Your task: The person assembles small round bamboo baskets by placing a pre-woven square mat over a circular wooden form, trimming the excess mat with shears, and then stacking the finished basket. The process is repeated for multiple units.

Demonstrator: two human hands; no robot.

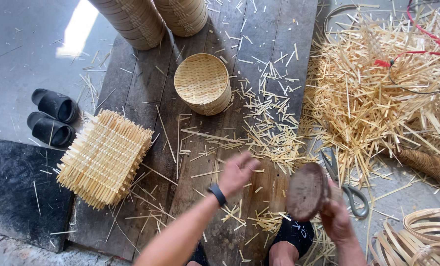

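1. Head view, hands: the right hand (337, 216) is clenched around a round, dark brown wooden block (307, 191), held up on edge over the near right edge of the plank floor (279, 29). The left hand (238, 172) is released and holds nothing — fingers spread and blurred, above loose bamboo splints (274, 133) at the planks' near middle.
2. Risks: the block looks heavy; swung close, it could catch the open hand or the dark-sandalled foot (293, 236) beneath. Scissors (350, 189) lie just beside it, and sharp splints could prick bare skin.
3. Materials: a small round woven bamboo basket (202, 83), pale and tightly plaited, sits mid-planks. A stack of square woven mats (104, 157) with bristling ends rests at the left edge. Straw-coloured offcuts (377, 93) heap at the right.
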